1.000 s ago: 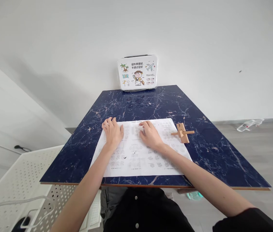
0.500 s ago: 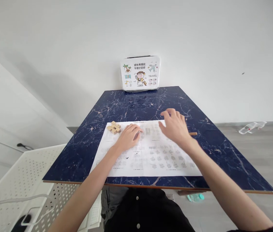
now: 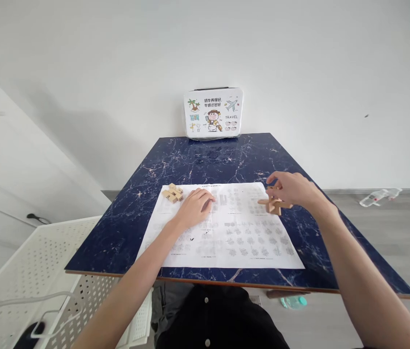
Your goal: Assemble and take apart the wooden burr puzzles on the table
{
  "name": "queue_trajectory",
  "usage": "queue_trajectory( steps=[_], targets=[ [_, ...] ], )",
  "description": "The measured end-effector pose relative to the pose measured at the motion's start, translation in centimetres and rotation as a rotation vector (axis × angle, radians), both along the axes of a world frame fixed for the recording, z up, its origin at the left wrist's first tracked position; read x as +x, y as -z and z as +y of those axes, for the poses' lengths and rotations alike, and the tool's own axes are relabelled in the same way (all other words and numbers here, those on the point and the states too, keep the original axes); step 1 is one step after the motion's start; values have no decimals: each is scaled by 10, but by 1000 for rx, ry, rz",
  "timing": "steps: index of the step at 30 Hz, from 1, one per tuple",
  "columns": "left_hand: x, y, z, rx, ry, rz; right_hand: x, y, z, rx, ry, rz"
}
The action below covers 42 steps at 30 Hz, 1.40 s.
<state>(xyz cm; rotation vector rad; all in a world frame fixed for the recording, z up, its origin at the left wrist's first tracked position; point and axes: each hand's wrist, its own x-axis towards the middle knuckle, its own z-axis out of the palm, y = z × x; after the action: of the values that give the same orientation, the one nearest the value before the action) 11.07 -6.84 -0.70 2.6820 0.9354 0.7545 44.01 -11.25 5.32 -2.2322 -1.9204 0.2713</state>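
My left hand (image 3: 195, 207) lies on a printed paper sheet (image 3: 190, 254), its fingers loosely bent and nothing in them. Just left of its knuckles, a small cluster of light wooden blocks (image 3: 172, 195) rests on the sheet's far left corner. At the sheet's right edge, my right hand (image 3: 292, 188) curls its fingers and thumb around the upper part of a second cluster of notched wooden puzzle blocks (image 3: 273, 206). Its pieces cross and stick out at several angles. My palm and fingers partly hide this cluster. Small printed diagrams cover the sheet.
The dark blue marbled table (image 3: 212, 162) carries everything. A white case with cartoon prints (image 3: 212, 114) stands at its far edge against the wall. On the left is a white perforated rack (image 3: 34, 271). Plastic bottles (image 3: 375, 197) lie on the floor to the right.
My right hand has moved right, from above the sheet to the wooden blocks at its right edge, which its wrist mostly hid before. My left hand has stayed put.
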Motion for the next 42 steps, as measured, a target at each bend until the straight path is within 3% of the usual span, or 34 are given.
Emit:
queue_trajectory(
  steps=[4, 8, 13, 17, 24, 28, 33, 36, 42],
  targets=[
    [2, -5, -2, -98, -1, -90, -28, -11, 8, 161, -159, 203],
    [5, -8, -4, -361, 1, -246, -64, -14, 18, 278, -307, 412],
    [4, -1, 2, -637, 188, -428, -99, -9, 27, 313, -460, 556],
    [2, 6, 9, -780, 203, -510, -112, -7, 28, 315, -534, 642],
    [1, 1, 7, -762, 57, -548, -121, -1, 24, 358, -556, 796],
    [4, -1, 4, -676, 2, -554, -125, 3, 21, 375, -527, 803],
    [6, 3, 8, -655, 34, -633, -125, 8, 23, 434, -488, 884],
    [6, 2, 10, -614, -30, -637, -123, 17, 30, 492, -464, 1012],
    [8, -3, 10, -570, -65, -605, -120, 45, 43, 393, -378, 1284]
  ],
)
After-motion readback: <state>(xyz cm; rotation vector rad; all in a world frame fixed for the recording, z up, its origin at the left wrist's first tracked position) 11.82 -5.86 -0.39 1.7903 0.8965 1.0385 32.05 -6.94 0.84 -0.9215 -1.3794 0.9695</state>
